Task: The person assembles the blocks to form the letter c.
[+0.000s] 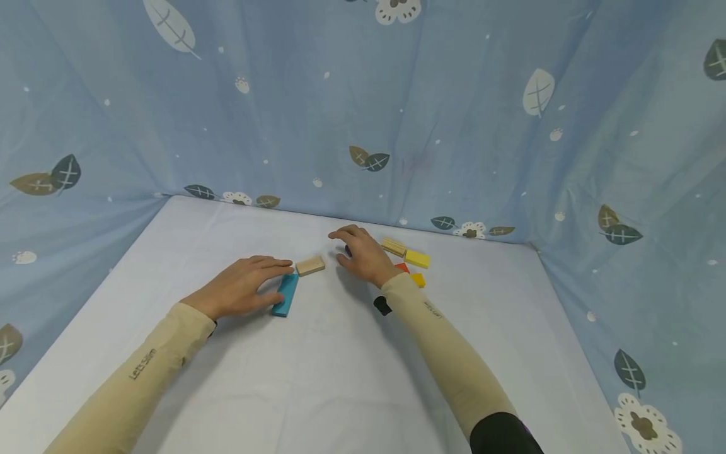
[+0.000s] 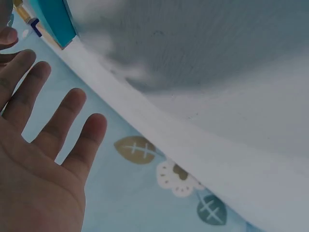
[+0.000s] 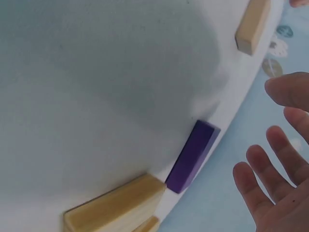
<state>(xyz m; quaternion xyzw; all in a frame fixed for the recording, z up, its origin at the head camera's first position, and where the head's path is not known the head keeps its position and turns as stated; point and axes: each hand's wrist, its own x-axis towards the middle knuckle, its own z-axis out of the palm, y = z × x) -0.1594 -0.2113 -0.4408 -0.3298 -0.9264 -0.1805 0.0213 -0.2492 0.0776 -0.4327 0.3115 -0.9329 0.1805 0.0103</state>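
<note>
Left hand: our left hand (image 1: 241,291) lies flat and spread, palm down, fingers straight and gripping nothing; the thumb side touches the blue block (image 1: 285,294).
Right hand: our right hand (image 1: 363,255) hovers with fingers loosely spread, holding nothing; in the right wrist view the open fingers (image 3: 270,164) hang above the purple block (image 3: 191,155).
Blue block: flat on the table, just right of the left hand, lying lengthwise away from us; we judge the hand is steadying it.
Plain wooden block: (image 1: 310,265) just beyond the blue block's far end, between the two hands, touched by neither as far as we can tell.
Purple block: well right of the blue block, mostly hidden under the right hand in the head view.
Other blocks: a ridged wooden block (image 1: 393,246), a yellow block (image 1: 416,258), a red piece (image 1: 403,267) and an orange piece (image 1: 418,279) cluster farther right, loosely scattered.
Table: white cloth cover (image 1: 317,372), lightly creased.
Backdrop: blue leaf-print curtain (image 1: 454,126) closes three sides.
</note>
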